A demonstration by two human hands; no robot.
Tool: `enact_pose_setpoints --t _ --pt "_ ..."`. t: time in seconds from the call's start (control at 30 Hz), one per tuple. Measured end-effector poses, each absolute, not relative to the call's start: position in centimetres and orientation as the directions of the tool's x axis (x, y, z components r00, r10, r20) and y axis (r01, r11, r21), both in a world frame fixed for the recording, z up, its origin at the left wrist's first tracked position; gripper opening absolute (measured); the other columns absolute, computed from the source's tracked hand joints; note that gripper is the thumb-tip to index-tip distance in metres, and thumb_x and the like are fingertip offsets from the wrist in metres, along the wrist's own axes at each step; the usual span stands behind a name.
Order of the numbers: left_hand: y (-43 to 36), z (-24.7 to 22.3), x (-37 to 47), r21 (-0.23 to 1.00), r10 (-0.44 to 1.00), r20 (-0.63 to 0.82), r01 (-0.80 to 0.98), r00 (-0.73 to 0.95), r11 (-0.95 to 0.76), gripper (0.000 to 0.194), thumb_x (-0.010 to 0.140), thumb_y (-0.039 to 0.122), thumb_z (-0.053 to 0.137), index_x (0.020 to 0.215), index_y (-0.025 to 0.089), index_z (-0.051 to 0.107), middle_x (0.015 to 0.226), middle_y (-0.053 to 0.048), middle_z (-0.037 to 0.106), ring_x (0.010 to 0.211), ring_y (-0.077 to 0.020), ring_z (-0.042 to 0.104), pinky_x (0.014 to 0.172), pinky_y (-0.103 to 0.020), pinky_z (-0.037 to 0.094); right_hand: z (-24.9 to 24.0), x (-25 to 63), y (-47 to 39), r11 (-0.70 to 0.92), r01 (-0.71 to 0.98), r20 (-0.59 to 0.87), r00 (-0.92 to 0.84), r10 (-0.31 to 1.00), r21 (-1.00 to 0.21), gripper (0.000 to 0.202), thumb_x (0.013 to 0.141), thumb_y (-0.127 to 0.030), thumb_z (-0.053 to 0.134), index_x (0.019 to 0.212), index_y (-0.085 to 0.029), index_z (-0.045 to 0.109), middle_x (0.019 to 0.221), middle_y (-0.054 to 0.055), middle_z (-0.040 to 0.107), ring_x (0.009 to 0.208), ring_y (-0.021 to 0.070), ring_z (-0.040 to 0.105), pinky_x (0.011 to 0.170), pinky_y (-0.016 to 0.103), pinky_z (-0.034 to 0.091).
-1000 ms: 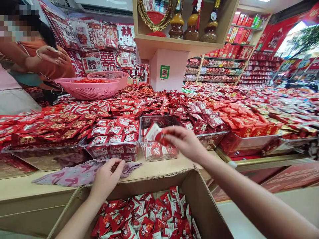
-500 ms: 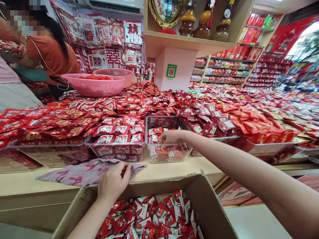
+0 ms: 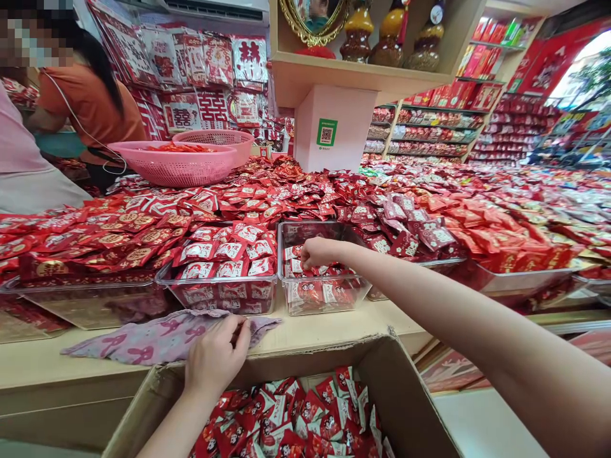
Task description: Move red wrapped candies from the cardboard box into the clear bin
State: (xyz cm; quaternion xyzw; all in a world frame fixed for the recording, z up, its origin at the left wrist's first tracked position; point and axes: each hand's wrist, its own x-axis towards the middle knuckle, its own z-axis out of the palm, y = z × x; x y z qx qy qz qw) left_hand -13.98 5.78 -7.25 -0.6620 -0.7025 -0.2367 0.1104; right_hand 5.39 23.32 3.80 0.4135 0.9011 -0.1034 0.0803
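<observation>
My right hand [image 3: 317,252] reaches into a clear plastic bin [image 3: 359,284], its fingers curled down just above small red-and-white wrapped packets [image 3: 293,252]. Whatever those fingers hold, if anything, is hidden. My left hand [image 3: 217,351] rests at the far rim of an open cardboard box [image 3: 410,388], over the end of a purple patterned cloth [image 3: 157,337]. Its thumb and fingers are bent together, and I cannot make out anything in them. Inside the box lie many loose red-and-white packets [image 3: 286,413] with a cartoon figure on them.
A neighbouring clear bin [image 3: 229,296] is full of red packets. More heaped packets [image 3: 128,235] cover the counter. Pink baskets [image 3: 186,168] stand behind at left, near a person in orange [image 3: 109,114]. A shelf [image 3: 382,73] overhangs the middle.
My right hand has shifted slightly left and up within the clear bin, its fingers more drawn in. My left hand stays by the cloth. The view has moved slightly.
</observation>
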Motion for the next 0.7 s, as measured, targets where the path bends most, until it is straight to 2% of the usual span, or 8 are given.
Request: enact_pose_setpoints --t 0.13,0.3,0.37,0.47,0.57,0.63,0.7 --pt "5.8 -7.3 -14.1 0.164 0.878 0.471 0.986 -0.089 0.012 0.019 0.080 0.034 0.040 0.079 0.023 0.055 0.072 0.001 0.065 0.066 -0.0152 0.059 0.054 -0.023 0.034 3.5 4.9 22.8 0.659 0.751 -0.284 -0.641 0.713 -0.043 0.031 0.063 -0.034 0.062 0.086 -0.013 0.066 0.079 0.008 0.064 0.069 0.0163 0.057 0.058 0.023 0.039" --pt "5.9 -7.2 -14.1 0.124 0.882 0.464 0.992 -0.082 0.027 0.018 0.079 0.033 0.041 0.080 0.023 0.056 0.074 0.001 0.066 0.065 -0.0156 0.060 0.052 -0.023 0.033 3.4 4.7 23.5 0.611 0.789 -0.404 -0.538 0.740 0.067 0.040 0.059 -0.041 0.063 0.078 -0.005 0.066 0.070 0.013 0.063 0.064 0.0190 0.057 0.056 0.026 0.042" --pt "6.0 -7.2 -14.1 0.124 0.872 0.481 0.992 -0.085 0.028 0.017 0.078 0.032 0.042 0.080 0.023 0.056 0.075 0.000 0.066 0.065 -0.0156 0.060 0.052 -0.022 0.033 3.2 4.7 24.0 0.549 0.836 -0.405 -0.493 0.770 0.026 0.043 0.059 -0.042 0.064 0.077 -0.003 0.065 0.067 0.014 0.063 0.061 0.0182 0.057 0.055 0.026 0.043" --pt "6.0 -7.2 -14.0 0.135 0.859 0.503 0.990 -0.099 0.034 0.017 0.077 0.032 0.044 0.079 0.023 0.057 0.075 0.000 0.067 0.065 -0.0156 0.061 0.052 -0.022 0.034 3.2 4.9 24.2 0.432 0.891 -0.423 -0.447 0.788 -0.136 0.044 0.062 -0.041 0.063 0.083 -0.003 0.064 0.067 0.012 0.063 0.057 0.0156 0.057 0.053 0.025 0.043" --pt "6.1 -7.2 -14.0 0.127 0.849 0.521 0.992 -0.089 0.025 0.017 0.077 0.032 0.043 0.079 0.023 0.057 0.076 0.000 0.067 0.066 -0.0163 0.061 0.052 -0.023 0.034 3.7 5.1 24.1 0.436 0.869 -0.387 -0.495 0.778 -0.235 0.037 0.067 -0.033 0.060 0.093 -0.006 0.062 0.076 0.011 0.064 0.059 0.0144 0.057 0.052 0.024 0.043" --pt "6.2 -7.4 -14.0 0.114 0.834 0.545 0.993 -0.086 0.028 0.018 0.078 0.032 0.042 0.079 0.023 0.057 0.077 0.000 0.067 0.065 -0.0168 0.061 0.052 -0.023 0.034 4.2 5.1 24.1 0.483 0.847 -0.352 -0.531 0.770 -0.222 0.032 0.070 -0.026 0.057 0.096 -0.007 0.061 0.082 0.011 0.065 0.064 0.0146 0.058 0.055 0.023 0.043" --pt "6.2 -7.5 -14.1 0.101 0.829 0.553 0.995 -0.077 0.025 0.018 0.078 0.032 0.042 0.079 0.023 0.057 0.077 0.000 0.067 0.065 -0.0169 0.061 0.053 -0.023 0.035 4.7 5.1 24.3 0.532 0.842 -0.315 -0.529 0.788 -0.084 0.030 0.068 -0.019 0.058 0.095 -0.005 0.062 0.086 0.013 0.064 0.071 0.0175 0.059 0.059 0.024 0.044"
